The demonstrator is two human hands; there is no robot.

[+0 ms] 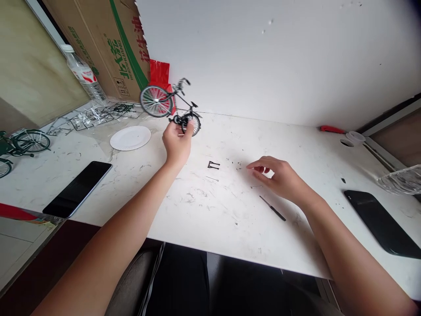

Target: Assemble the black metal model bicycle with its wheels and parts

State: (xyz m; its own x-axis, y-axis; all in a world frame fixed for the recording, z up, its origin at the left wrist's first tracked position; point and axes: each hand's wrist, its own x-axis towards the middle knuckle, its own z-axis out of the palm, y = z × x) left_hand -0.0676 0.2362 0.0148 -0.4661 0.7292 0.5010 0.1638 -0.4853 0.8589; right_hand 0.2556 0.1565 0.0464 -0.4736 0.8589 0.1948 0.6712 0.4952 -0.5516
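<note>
My left hand (pixel 178 142) is raised over the table, its thumb and fingers closed on the rear wheel area of a black model bicycle (pixel 186 101). The bicycle's front wheel and handlebars point up and to the left. Low over the tabletop, my right hand (pixel 274 177) has its thumb and index finger apart, with nothing visible between them. Its index fingertip is close to several tiny dark parts (pixel 239 166). Below that hand lies a small screwdriver (pixel 272 208). Between the hands are a black U-shaped part (pixel 213 165) and a thin metal pin (pixel 212 178).
On the left are a phone (pixel 78 188), a white plate (pixel 130 138), plastic sprue frames (pixel 95 116), a bottle (pixel 83 74) and a green model bicycle (pixel 31 141). A cardboard box (pixel 105 48) leans behind. At right lie a dark flat object (pixel 381 221) and a red-handled item (pixel 331 129).
</note>
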